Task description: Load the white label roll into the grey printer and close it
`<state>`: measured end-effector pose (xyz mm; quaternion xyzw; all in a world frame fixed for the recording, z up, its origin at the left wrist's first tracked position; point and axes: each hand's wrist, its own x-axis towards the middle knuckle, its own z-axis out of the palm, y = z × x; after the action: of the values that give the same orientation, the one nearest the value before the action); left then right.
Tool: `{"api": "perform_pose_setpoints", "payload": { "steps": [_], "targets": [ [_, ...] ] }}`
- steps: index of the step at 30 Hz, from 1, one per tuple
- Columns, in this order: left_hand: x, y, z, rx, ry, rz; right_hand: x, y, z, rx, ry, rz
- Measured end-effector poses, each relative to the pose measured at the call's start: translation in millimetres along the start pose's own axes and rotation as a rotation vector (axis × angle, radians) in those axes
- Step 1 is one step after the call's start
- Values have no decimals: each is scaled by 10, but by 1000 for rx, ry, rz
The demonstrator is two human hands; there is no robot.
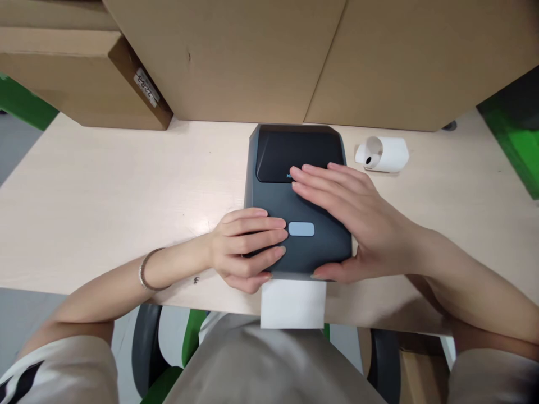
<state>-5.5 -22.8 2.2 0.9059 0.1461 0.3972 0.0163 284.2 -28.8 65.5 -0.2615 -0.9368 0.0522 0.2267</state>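
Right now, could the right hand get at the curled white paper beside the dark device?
Probably yes: the right hand lies on the dark device, and the curled white paper sits close by on that side, with nothing visible between them. It would need to lift off first.

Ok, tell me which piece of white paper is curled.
The curled paper right of the dark machine; the sheet at the machine's near edge looks flat.

Passable over the table [96, 185] left of the printer [269, 199]; blocked behind it by boxes [227, 62], perhaps touching; hampered to its right by right hand [362, 216] and roll [394, 154].
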Motion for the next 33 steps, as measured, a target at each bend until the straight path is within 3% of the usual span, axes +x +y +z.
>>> {"api": "perform_pose_setpoints", "payload": {
  "steps": [3, 5, 11, 21, 29, 33],
  "targets": [
    [170, 31, 9, 67, 164, 210, -24, -32, -75, 15, -27, 1],
    [260, 58, 23, 107, 196, 221, -48, -68, -131, -14, -31, -1],
    [315, 119, 12, 114, 160, 152, -65, -153, -236, -142, 9, -106],
    [355, 147, -34, 103, 136, 143, -65, -205, -213, -153, 52, -93],
    [270, 62, -158, 162, -28, 215, -68, -235, -205, -179, 18, -87],
    [290, 33, -201, 157, -12, 207, 17, -366, -328, -215, 118, -154]
  ]
}}
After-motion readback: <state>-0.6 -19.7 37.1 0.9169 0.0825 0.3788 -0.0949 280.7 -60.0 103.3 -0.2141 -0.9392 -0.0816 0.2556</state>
